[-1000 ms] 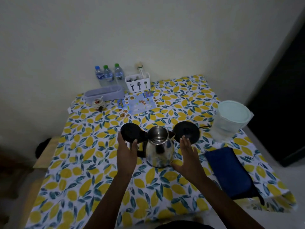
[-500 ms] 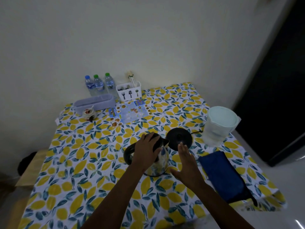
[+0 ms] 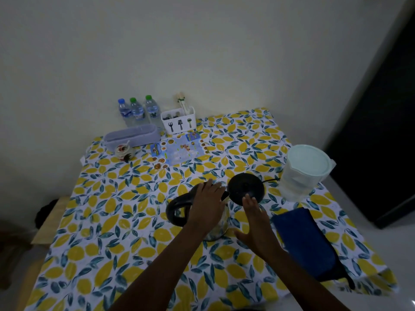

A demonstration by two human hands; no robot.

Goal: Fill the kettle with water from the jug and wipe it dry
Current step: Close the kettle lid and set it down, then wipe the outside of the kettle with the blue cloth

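Head view: left hand point(image 3: 207, 204) lies flat over the shiny steel kettle point(image 3: 216, 227), holding nothing.
Right hand point(image 3: 254, 223), fingers spread wide and empty, is nearer the clear plastic jug with pale green lid point(image 3: 303, 173), far to its right.

Three water bottles point(image 3: 137, 112), cutlery caddy point(image 3: 179, 121), lilac tray point(image 3: 132, 136), placemat point(image 3: 179, 150) at table's far edge.

3 water bottles point(image 3: 137, 112), 1 kettle point(image 3: 215, 225), 1 kettle base point(image 3: 246, 187), 1 jug point(image 3: 303, 171), 1 blue cloth point(image 3: 303, 241), 1 cutlery holder point(image 3: 179, 121), 2 hands point(image 3: 207, 204).
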